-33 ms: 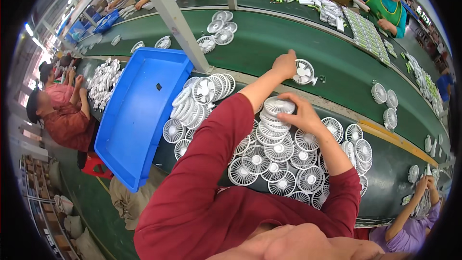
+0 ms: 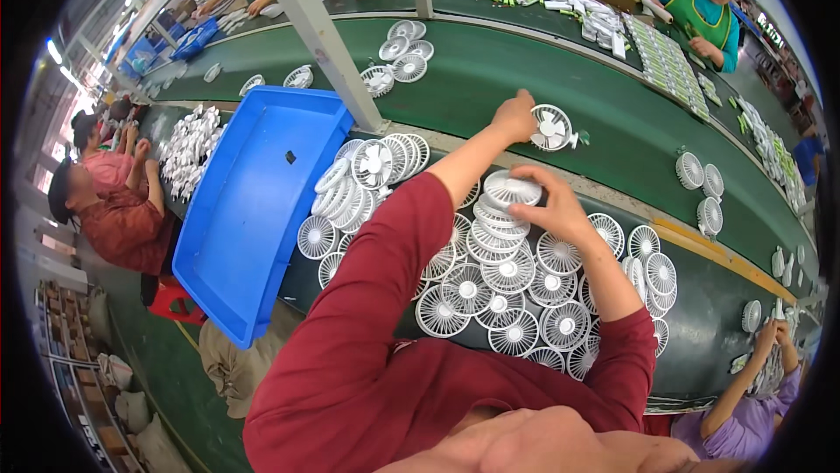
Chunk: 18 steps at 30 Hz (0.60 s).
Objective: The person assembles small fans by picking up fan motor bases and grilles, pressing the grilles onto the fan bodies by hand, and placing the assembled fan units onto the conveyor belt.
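Note:
On the green belt, my left hand (image 2: 514,119) is closed at the left rim of a white fan head (image 2: 551,127) with its blades showing; its fingertips are partly hidden. Nearer me, my right hand (image 2: 553,204) curls thumb and fingers around the right edge of a round white fan grille (image 2: 509,189), tilted on top of a stack of grilles (image 2: 495,239). Many more loose grilles (image 2: 514,333) overlap on the dark table below both forearms. Left of them lean stacked fan parts (image 2: 372,164), one showing blades.
An empty-looking blue tray (image 2: 236,228) with a small black piece stands at left, beside a metal post (image 2: 319,35). More fan heads (image 2: 409,67) lie along the belt (image 2: 472,70). Co-workers sit left, lower right and across the belt, near green-and-white parts (image 2: 665,62).
My left hand and the fan head beside it have shifted slightly left. The top grille in my right hand has risen a little and tilted more.

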{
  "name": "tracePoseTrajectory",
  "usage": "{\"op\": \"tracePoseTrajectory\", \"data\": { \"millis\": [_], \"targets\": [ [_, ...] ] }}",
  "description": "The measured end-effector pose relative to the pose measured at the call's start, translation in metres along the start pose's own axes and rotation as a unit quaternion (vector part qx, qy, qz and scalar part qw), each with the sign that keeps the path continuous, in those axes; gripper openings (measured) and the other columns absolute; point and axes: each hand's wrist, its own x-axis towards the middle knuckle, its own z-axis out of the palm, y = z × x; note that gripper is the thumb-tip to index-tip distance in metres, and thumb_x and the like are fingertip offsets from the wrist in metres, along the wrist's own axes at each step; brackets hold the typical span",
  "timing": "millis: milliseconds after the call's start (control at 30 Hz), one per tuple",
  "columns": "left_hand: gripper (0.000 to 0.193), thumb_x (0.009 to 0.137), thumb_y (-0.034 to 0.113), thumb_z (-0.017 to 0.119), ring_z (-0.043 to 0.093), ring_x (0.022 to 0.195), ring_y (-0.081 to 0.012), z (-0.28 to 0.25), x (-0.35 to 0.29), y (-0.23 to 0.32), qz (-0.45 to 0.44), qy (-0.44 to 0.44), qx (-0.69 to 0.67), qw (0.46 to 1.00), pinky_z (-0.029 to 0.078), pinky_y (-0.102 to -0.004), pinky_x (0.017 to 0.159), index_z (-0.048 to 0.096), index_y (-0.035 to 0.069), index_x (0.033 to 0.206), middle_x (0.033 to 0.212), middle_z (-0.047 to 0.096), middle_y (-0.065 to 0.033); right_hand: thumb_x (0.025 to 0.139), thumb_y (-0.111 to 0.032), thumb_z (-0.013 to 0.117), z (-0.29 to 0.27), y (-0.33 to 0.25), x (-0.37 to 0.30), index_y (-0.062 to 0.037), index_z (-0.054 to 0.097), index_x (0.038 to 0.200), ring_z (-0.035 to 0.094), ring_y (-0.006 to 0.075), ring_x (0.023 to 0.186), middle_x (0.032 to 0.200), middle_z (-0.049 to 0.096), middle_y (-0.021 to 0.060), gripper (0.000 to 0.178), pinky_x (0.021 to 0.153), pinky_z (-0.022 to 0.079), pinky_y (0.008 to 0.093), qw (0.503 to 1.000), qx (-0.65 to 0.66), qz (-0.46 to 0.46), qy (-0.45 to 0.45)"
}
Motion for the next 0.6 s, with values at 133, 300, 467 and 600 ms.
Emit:
{"op": "tracePoseTrajectory", "data": {
  "millis": [133,300,467,600],
  "targets": [
    [0.053,0.076,0.003,0.062,0.067,0.090,-0.0257,-0.033,-0.026,-0.021,-0.061,-0.120,-0.407,0.903,0.059,-0.0355,0.068,0.048,-0.001,0.126,0.106,0.063,-0.0147,0.064,-0.010,0.079,-0.004,-0.022,0.000,-0.0094,0.055,0.122,0.045,0.0315,0.123,0.133,0.049,0.0139,0.062,0.104,0.037,0.0410,0.962,-0.059,-0.143,0.224],
    [0.046,0.080,0.000,0.055,0.063,0.099,-0.0237,-0.074,-0.114,0.013,-0.103,-0.145,-0.591,0.787,0.053,-0.0383,0.086,0.044,-0.002,0.125,0.115,0.057,-0.0122,0.059,-0.012,0.084,-0.001,-0.028,0.004,-0.0108,0.049,0.130,0.041,0.0364,0.121,0.137,0.041,0.0157,0.079,0.100,0.038,0.0439,0.907,-0.218,-0.184,0.309],
    [0.047,0.099,0.042,0.043,0.056,0.111,-0.0211,-0.078,-0.162,-0.010,-0.066,-0.175,-0.741,0.644,0.045,-0.0407,0.095,0.050,0.005,0.127,0.123,0.057,-0.0097,0.055,-0.020,0.086,0.019,-0.048,-0.006,-0.0109,0.044,0.136,0.044,0.0360,0.114,0.129,0.044,0.0148,0.092,0.097,0.041,0.0446,0.926,-0.242,-0.196,0.212],
    [0.049,0.101,0.043,0.033,0.056,0.115,-0.0227,-0.077,-0.191,0.001,-0.116,-0.137,-0.745,0.643,0.044,-0.0424,0.099,0.052,0.006,0.127,0.125,0.058,-0.0090,0.062,-0.025,0.083,0.039,-0.056,-0.017,-0.0098,0.043,0.137,0.045,0.0380,0.116,0.131,0.042,0.0170,0.086,0.097,0.041,0.0448,0.928,-0.249,-0.219,0.168]
  ]
}}
